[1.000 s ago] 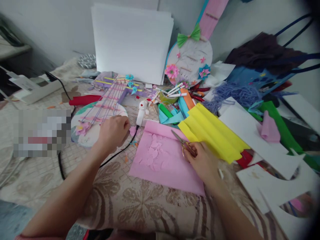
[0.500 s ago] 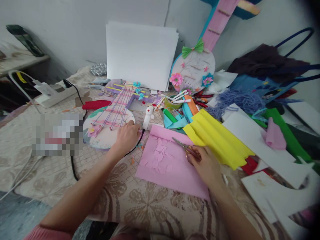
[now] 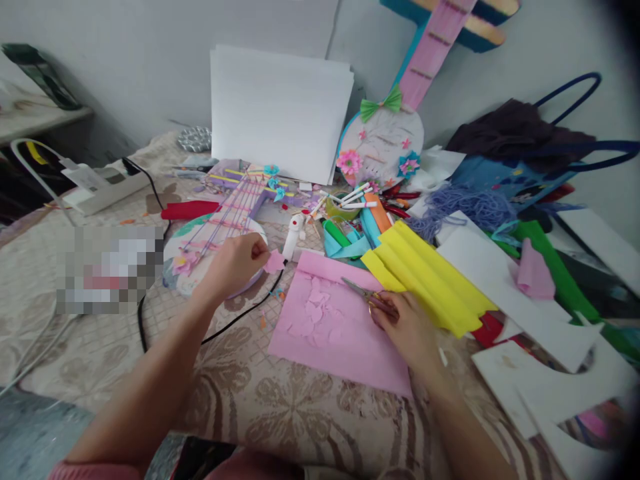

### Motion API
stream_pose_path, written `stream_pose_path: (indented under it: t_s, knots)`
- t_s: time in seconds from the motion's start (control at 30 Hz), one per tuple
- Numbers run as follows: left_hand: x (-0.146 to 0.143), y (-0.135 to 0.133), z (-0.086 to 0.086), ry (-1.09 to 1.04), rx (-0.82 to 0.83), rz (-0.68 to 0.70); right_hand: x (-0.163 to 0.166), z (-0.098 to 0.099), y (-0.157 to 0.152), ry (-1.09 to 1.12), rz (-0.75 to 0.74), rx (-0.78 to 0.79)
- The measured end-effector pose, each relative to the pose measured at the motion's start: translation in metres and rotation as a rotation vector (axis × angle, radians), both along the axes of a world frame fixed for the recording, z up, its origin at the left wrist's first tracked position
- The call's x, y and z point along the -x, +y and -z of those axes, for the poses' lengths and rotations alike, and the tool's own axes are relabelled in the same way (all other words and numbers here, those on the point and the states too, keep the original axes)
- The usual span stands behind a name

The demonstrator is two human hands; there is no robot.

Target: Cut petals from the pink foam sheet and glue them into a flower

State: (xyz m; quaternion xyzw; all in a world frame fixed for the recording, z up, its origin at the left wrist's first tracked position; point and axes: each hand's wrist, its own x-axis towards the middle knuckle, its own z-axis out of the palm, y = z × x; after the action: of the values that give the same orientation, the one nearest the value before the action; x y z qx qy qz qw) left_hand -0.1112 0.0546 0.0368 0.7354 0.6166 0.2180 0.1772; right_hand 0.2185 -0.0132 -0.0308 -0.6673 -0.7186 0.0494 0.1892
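My left hand (image 3: 239, 261) pinches a small pink paper piece (image 3: 275, 261) by its edge, over the right side of a round white model string instrument (image 3: 220, 233) with purple strings and a pink flower. In my right hand (image 3: 407, 327) are small scissors (image 3: 367, 294), their blades lying over a pink crepe paper sheet (image 3: 345, 360). Cut pink paper bits (image 3: 316, 310) are scattered on that sheet. A white glue gun (image 3: 295, 237) with a black cord lies just beyond the pink piece.
White boards (image 3: 280, 113) lean on the wall beside a taller decorated instrument (image 3: 383, 143). Folded yellow crepe paper (image 3: 430, 280), blue yarn (image 3: 453, 207) and white offcuts (image 3: 525, 293) crowd the right. A power strip (image 3: 103, 190) sits at left, with cords across the patterned tablecloth.
My left hand has lifted slightly and shifted left, and the pink piece now shows clear in its fingers. My right hand stays at the pink sheet with the scissors. The view has shifted slightly.
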Motion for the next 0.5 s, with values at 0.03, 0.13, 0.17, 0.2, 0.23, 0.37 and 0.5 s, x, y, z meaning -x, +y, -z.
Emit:
stream_pose_path:
  t_s: [0.03, 0.13, 0.17, 0.2, 0.23, 0.37, 0.5]
  knots:
    - [0.001, 0.002, 0.000, -0.079, -0.006, 0.016, -0.001, -0.001, 0.001, 0.012, -0.020, 0.005]
    - [0.000, 0.007, 0.002, -0.261, -0.002, 0.039, -0.004, -0.003, 0.002, 0.096, -0.053, 0.004]
    - [-0.002, 0.008, 0.003, -0.314, 0.015, 0.033, -0.005, -0.005, 0.003, 0.142, -0.045, -0.013]
    - [-0.004, 0.009, 0.004, -0.369, 0.041, 0.021, -0.005, -0.007, 0.003, 0.192, -0.024, -0.040]
    - [-0.007, 0.008, 0.005, -0.427, 0.082, 0.018, -0.004, -0.010, 0.003, 0.244, 0.003, -0.067]
    - [-0.022, -0.007, 0.009, -0.522, 0.192, 0.110, 0.013, -0.025, 0.002, 0.545, 0.014, 0.050]
    - [-0.036, -0.024, 0.009, -0.466, 0.159, 0.228, 0.056, -0.044, 0.003, 0.844, -0.192, 0.321]
